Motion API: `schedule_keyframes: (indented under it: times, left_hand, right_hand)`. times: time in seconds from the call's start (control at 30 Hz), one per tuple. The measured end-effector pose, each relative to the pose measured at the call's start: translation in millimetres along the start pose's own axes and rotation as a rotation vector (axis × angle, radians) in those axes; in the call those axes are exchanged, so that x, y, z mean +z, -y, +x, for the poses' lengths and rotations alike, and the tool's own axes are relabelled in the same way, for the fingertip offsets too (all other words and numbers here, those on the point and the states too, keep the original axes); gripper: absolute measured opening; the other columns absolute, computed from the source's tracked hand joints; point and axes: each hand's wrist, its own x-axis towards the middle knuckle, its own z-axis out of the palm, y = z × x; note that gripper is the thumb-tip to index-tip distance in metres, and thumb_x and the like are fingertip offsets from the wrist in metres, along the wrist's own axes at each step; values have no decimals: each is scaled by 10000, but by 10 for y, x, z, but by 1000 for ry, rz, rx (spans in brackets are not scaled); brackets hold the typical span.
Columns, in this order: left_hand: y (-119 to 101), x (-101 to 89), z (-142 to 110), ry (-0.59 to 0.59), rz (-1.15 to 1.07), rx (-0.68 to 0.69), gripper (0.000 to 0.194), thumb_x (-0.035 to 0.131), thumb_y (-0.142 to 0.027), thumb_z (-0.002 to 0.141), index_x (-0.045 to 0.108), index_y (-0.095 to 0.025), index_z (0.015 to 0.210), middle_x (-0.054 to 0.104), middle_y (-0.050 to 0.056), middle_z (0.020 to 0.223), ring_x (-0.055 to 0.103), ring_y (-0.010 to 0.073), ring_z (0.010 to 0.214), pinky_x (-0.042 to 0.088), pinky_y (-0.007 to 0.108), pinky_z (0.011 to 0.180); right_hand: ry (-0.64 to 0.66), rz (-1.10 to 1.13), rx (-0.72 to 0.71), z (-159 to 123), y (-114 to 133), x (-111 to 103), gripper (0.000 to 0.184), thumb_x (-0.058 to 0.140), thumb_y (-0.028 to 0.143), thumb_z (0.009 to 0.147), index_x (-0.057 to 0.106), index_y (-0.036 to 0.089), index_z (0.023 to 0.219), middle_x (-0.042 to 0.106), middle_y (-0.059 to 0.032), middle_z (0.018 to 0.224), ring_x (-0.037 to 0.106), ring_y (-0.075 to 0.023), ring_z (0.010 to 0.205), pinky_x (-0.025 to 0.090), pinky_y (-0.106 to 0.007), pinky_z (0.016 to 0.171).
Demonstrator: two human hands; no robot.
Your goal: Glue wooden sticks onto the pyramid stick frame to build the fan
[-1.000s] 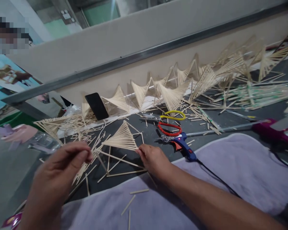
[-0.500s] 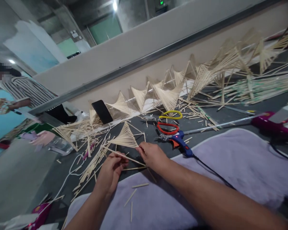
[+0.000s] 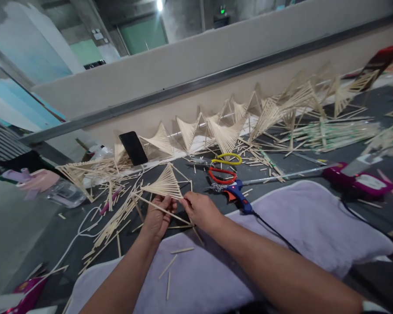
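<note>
A fan-shaped frame of thin wooden sticks stands on the dark table in front of me. My left hand is closed on its lower edge, fingers pinching the sticks. Just to the right, my right hand pinches the same lower corner of the frame. A long loose stick runs slantwise under both hands. Both forearms rest over a lavender cloth.
A blue glue gun with a black cord lies right of my hands, by red and yellow scissors. A black phone leans at the wall among finished stick frames. Loose sticks litter the left; a magenta tool lies right.
My left hand has come from the lower left up to the stick frame and closed on it beside the right hand. The view has shifted slightly; the person at left is out of sight.
</note>
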Motion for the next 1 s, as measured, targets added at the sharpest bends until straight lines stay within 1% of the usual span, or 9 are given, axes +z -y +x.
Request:
schedule_keyframes:
  times: [0.2,0.3,0.4,0.47,0.53,0.67,0.8,0.9,1.0]
  left_hand:
    - [-11,20,-27,-19,17,65,196,723,-228,660,570,-135,740,628,5,639,579,85,539,451,178,494]
    - [-13,13,-24,-19,24,72,193,721,-232,658,572,-129,728,629,5,633,584,89,543,455,180,500]
    - [-14,-1,3,-36,31,73,207,736,-235,631,572,-128,698,633,4,625,591,94,549,464,180,507]
    - [-14,-11,27,-50,29,68,218,748,-240,610,578,-127,686,633,0,617,592,95,547,472,182,512]
    - [-13,-22,47,-51,25,61,221,754,-243,597,586,-126,680,633,-1,617,591,95,546,478,183,515]
    - [-10,-40,62,-23,23,51,207,755,-239,592,599,-133,676,634,3,628,593,101,554,483,185,508]
    - [-7,-51,50,-19,33,70,202,756,-246,593,609,-136,677,630,5,629,587,99,553,483,183,505]
    - [-5,-48,38,-23,35,78,207,755,-248,597,606,-130,679,630,2,624,587,97,548,483,183,510]
    - [-5,-46,37,-16,18,72,214,755,-244,598,601,-125,688,630,1,624,589,97,546,487,189,515]
  right_hand:
    - [-9,36,14,-13,111,-165,257,394,330,896,593,175,847,644,-41,756,570,-135,683,364,-220,606]
    - [-205,-17,-29,-63,223,-576,237,394,291,889,575,166,977,641,-67,930,565,-151,833,375,-232,721]
    - [-288,-171,23,-116,166,-1082,271,369,330,893,589,178,845,630,-45,784,554,-151,743,361,-234,655]
    - [-212,-321,173,-154,-5,-1311,329,364,384,886,592,181,765,613,-34,690,539,-148,643,327,-236,562]
    - [-64,-445,331,-205,-242,-1379,327,388,403,866,598,182,748,617,-39,670,545,-153,619,310,-240,531]
    - [180,-486,505,-291,-652,-1157,388,488,522,780,605,161,863,658,-99,803,600,-209,747,365,-255,576]
    - [283,-317,597,-244,-788,-1034,348,571,486,713,612,152,804,645,-94,770,604,-218,713,392,-259,555]
    - [406,-149,637,-195,-834,-1163,280,558,438,713,609,162,710,565,-13,561,531,-137,492,367,-228,452]
    - [435,183,682,-223,-890,-1319,256,583,416,676,584,162,709,487,34,507,450,-90,425,347,-205,403]
